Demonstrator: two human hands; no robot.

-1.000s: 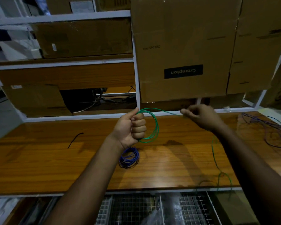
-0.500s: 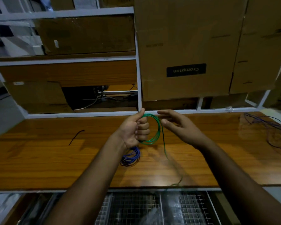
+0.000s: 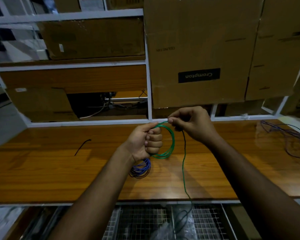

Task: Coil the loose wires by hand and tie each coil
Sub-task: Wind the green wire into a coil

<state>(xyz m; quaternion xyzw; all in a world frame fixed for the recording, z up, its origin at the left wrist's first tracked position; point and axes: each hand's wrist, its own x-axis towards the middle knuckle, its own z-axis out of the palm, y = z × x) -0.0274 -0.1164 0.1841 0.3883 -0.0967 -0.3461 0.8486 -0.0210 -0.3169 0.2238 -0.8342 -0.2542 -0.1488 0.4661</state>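
Left hand [image 3: 146,144] is fisted around the green wire coil [image 3: 169,144], held above the middle of the wooden bench [image 3: 42,170]. Fingers curled tight, thumb on top, the loops stick out to the right of the fist.

Right hand [image 3: 191,124] is just right of it and slightly farther, pinching the green wire between thumb and forefinger at the top of the coil; other fingers curled in. Hands nearly touching at the pinch.

Loose tail of the green wire [image 3: 184,174] drops from the right hand, runs toward the near edge of the bench and goes over it, down in front of the wire mesh [image 3: 145,220] below.

Blue wire coil [image 3: 140,169] lies flat on the bench, under the left wrist, partly hidden by it.

Loose purple wires [image 3: 287,135] are spread on the far right of the bench, well apart from the hands. Short black piece [image 3: 82,147] lies on the left.

Behind the bench: white shelf frame [image 3: 148,66] and cardboard boxes [image 3: 197,49], one with an upside-down "Crompton" label.
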